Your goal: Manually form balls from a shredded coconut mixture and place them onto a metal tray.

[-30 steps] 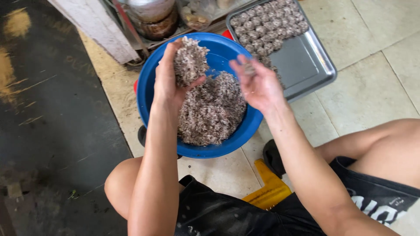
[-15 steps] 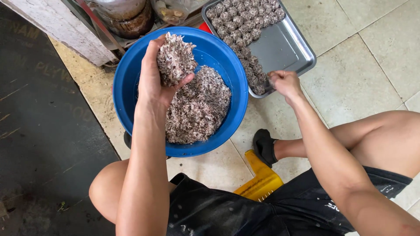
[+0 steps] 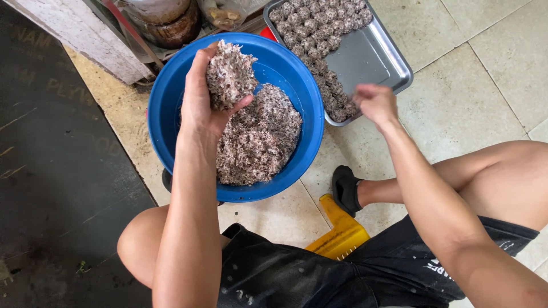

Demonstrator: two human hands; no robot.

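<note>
Both hands were busy over the floor. Her or his left hand (image 3: 202,105) was cupped around a big lump of grey-brown mixture (image 3: 229,75), fingers curled under it and thumb pressing its side, holding it above the blue basin (image 3: 165,108), probably so that crumbs fell back into the rest of the mix (image 3: 260,140) heaped there. The right hand (image 3: 374,102) hovered at the near edge of the metal tray (image 3: 379,57), fingers bunched together; whether it pinched a small ball could not be told, since the fingertips hid it. Rows of small rolled balls (image 3: 319,23) filled the tray's far and left sides, leaving a bare patch nearest that hand, likely the spot open for more.

Around them lay pale floor tiles (image 3: 468,91), a dark mat (image 3: 51,171) on the left, jars (image 3: 165,23) beyond the basin, a yellow stool (image 3: 339,234) under the person and a black sandal (image 3: 345,188). Nothing stood between basin and tray; they touched or nearly did.
</note>
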